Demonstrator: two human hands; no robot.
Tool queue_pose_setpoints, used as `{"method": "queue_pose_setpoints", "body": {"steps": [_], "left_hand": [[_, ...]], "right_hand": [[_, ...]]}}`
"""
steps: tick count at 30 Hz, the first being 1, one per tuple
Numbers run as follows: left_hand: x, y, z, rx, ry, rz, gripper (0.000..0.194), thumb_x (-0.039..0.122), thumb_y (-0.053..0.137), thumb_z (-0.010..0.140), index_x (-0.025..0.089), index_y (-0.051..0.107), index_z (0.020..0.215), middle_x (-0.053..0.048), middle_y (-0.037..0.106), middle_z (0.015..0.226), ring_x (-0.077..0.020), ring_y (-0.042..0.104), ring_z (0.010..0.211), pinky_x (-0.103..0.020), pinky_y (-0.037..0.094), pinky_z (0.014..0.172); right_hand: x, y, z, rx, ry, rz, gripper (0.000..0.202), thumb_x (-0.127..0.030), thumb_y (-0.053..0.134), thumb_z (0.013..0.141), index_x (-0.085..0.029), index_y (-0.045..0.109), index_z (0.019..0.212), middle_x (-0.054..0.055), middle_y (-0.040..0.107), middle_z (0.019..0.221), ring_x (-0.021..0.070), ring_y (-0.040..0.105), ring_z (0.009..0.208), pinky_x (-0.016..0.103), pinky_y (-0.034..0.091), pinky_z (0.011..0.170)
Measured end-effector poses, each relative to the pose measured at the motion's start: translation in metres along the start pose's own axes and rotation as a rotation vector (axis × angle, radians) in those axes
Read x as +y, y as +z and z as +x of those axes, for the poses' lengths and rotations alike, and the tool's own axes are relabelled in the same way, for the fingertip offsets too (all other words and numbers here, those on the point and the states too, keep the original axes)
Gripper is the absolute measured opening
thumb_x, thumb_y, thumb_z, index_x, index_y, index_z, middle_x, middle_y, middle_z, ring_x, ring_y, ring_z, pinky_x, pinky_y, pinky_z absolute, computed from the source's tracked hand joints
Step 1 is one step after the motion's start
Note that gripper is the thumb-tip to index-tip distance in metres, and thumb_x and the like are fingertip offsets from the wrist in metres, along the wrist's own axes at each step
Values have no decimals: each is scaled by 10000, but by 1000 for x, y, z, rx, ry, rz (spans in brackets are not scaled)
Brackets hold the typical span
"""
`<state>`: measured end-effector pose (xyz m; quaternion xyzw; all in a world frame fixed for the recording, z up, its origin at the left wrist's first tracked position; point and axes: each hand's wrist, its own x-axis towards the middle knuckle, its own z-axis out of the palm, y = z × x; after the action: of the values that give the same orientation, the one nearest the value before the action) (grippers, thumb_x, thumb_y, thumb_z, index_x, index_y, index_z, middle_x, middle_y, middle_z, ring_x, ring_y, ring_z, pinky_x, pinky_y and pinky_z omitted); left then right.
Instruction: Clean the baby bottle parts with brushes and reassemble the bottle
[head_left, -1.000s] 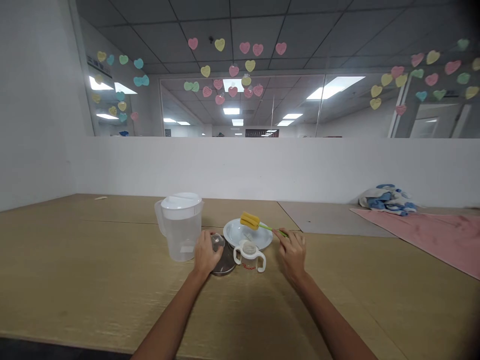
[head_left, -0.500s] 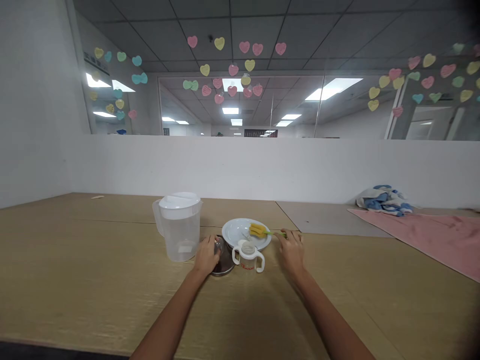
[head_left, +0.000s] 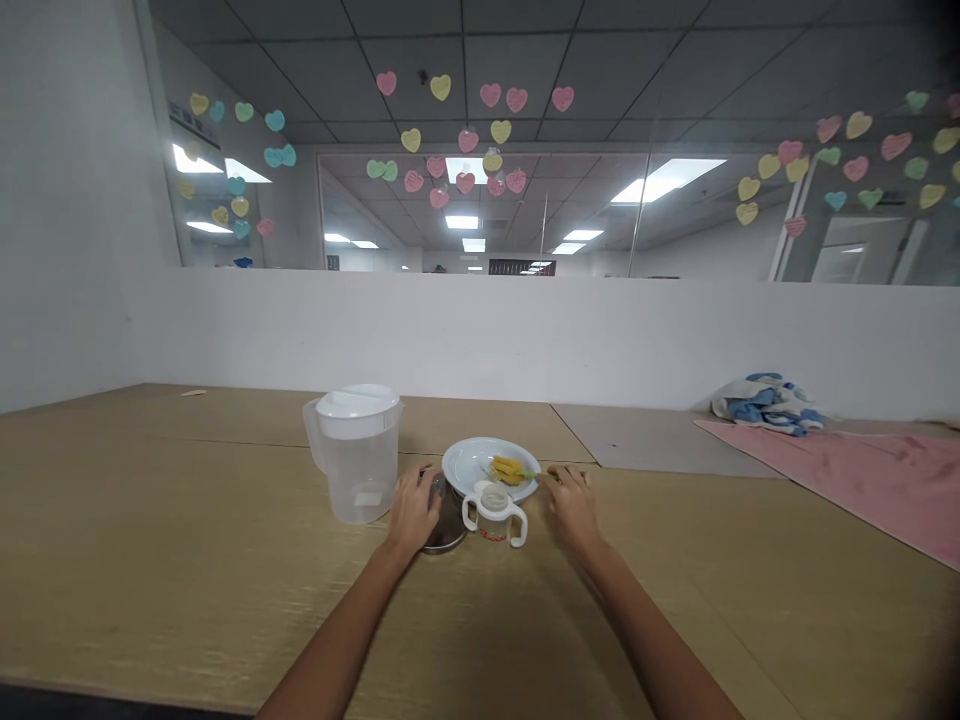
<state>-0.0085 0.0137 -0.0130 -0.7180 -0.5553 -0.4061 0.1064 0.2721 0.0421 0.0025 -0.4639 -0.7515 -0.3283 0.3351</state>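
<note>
My right hand (head_left: 571, 508) is closed around the green handle of a bottle brush (head_left: 508, 469), whose yellow sponge head lies low over a white plate (head_left: 466, 460). Fingers of my left hand (head_left: 412, 511) are curled on a small clear rounded object (head_left: 437, 486), mostly hidden by the hand, above a dark round tray (head_left: 448, 527). Between my hands, in front of the plate, stands a clear baby bottle (head_left: 494, 522) with two white handles and red print. Something small and white sits on the plate behind the bottle.
A clear pitcher (head_left: 361, 470) with a white lid stands left of my left hand. At the far right are a pink cloth (head_left: 862, 475) and a crumpled blue-and-white cloth (head_left: 769, 403). A white wall (head_left: 480, 335) rises behind the table.
My right hand has moved slightly left and down, bringing the yellow brush head lower over the plate. My left hand stays on the clear object.
</note>
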Motion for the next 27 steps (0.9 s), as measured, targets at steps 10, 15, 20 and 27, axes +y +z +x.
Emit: {"method": "queue_pose_setpoints", "body": {"steps": [10,15,20,27], "left_hand": [[7,-2,-1,8,68,-1,293,125,443,778,206,577,1026,-82,549,1123,-230,486,1063,-423,376,922],[4,-1,-1,9,66,-4,293,132,448,775,217,582,1022,-75,547,1133,-226,483,1066,-424,371,929],[5,-2,-1,18,67,-13,281,125,451,770,215,592,995,-79,551,1131,-230,480,1073,-426,369,931],[11,-4,-2,8,78,16,253,131,440,791,215,590,976,-75,556,1117,-223,483,1075,-424,353,933]], "right_hand": [[-6,3,1,10,12,165,282,37,465,679,-188,636,692,44,657,866,173,525,816,281,306,714],[-8,1,1,46,6,167,310,58,432,689,-177,628,741,37,652,825,160,522,786,265,306,696],[-10,-5,3,115,126,212,294,-1,397,771,-161,615,887,40,646,786,169,520,748,277,307,693],[-10,-5,2,125,227,173,296,-12,388,782,-159,599,929,42,645,783,174,524,753,275,293,685]]}}
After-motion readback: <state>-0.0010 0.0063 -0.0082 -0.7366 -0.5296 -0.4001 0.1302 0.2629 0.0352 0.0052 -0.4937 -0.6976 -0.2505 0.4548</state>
